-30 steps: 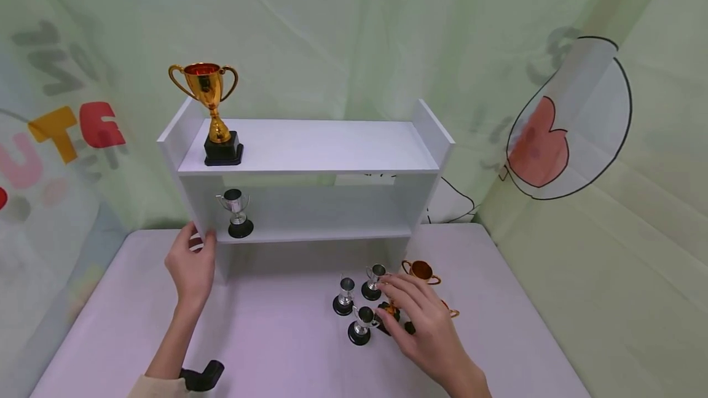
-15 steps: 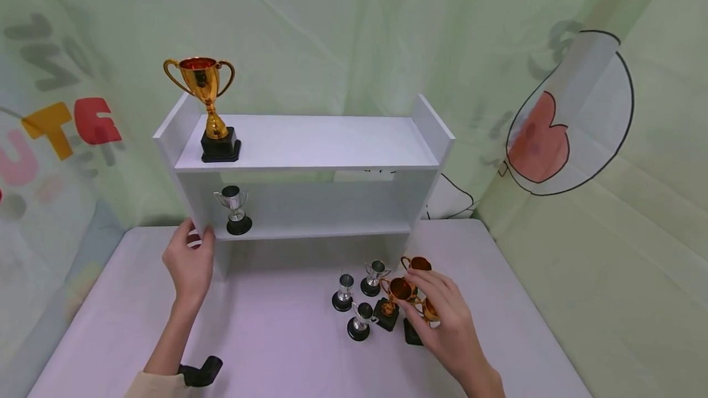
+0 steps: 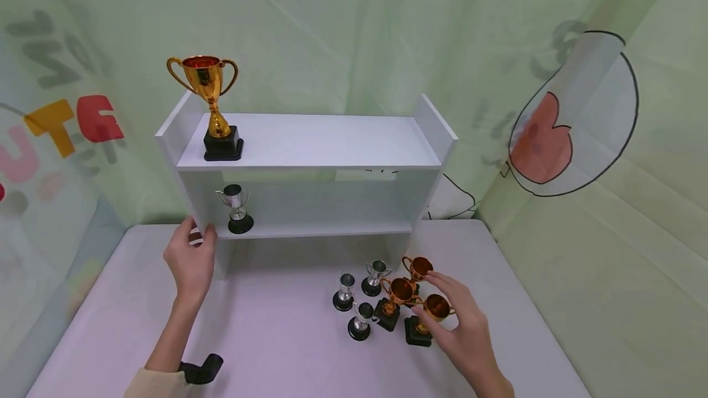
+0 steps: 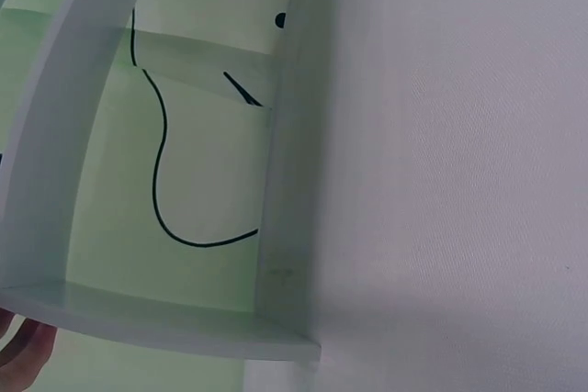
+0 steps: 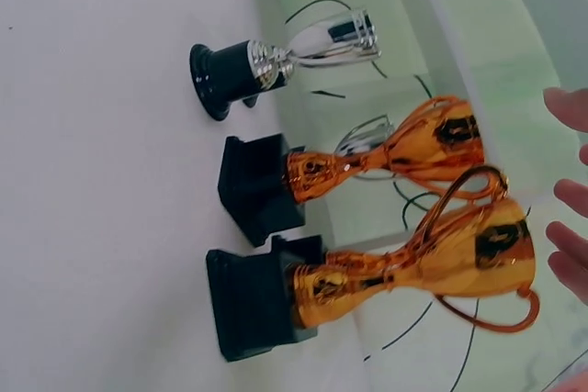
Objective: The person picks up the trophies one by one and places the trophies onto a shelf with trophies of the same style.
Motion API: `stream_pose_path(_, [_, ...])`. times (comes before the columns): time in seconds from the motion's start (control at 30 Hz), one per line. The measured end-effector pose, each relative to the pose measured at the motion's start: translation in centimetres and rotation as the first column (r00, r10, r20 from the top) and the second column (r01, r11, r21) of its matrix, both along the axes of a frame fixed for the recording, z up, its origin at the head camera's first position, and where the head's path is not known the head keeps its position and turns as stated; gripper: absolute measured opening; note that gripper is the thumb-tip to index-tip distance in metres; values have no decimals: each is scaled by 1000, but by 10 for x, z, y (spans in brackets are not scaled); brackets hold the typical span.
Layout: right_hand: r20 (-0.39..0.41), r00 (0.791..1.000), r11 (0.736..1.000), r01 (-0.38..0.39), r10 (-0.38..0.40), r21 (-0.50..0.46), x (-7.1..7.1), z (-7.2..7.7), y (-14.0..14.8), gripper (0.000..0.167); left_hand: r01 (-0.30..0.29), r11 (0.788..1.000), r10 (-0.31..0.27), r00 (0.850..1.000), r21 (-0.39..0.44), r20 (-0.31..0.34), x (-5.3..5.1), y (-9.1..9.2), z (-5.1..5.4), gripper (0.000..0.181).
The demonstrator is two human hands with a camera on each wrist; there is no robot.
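Observation:
My left hand grips the left side panel of a white shelf unit, thumb on the inner side; its fingers show at the panel edge in the left wrist view. Over the rightmost gold trophy cup, my right hand has its thumb and fingers spread apart. In the right wrist view the fingers stand just beyond the rim of that trophy, not touching it. Two more gold trophies, one in the middle and one behind, stand close by on black bases.
Three small silver trophies stand left of the gold ones on the white table. A large gold trophy is on the top shelf's left end, a silver trophy below it. Curtains hang behind and at the sides.
My right hand has moved right, from over the silver and middle gold trophies to the rightmost gold one, uncovering the others. My left hand stays on the shelf panel.

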State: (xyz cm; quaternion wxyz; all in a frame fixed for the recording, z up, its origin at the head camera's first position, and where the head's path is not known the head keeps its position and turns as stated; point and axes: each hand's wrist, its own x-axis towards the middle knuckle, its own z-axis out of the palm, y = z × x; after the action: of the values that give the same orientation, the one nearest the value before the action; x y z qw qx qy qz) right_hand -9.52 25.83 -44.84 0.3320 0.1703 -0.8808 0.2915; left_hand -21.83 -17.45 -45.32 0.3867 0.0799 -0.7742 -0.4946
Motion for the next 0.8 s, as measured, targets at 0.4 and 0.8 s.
stream_pose_path(0.4, [177, 971, 986, 165, -160, -17, 5, -12, 7, 78, -5, 1000, 5, 1000, -5, -4, -1, 0, -1, 27])
stream_pose_path(0.8, [444, 887, 951, 234, -125, -200, 4, -31, 18, 62, -5, 1000, 5, 1000, 0, 3, 0, 1, 0, 28])
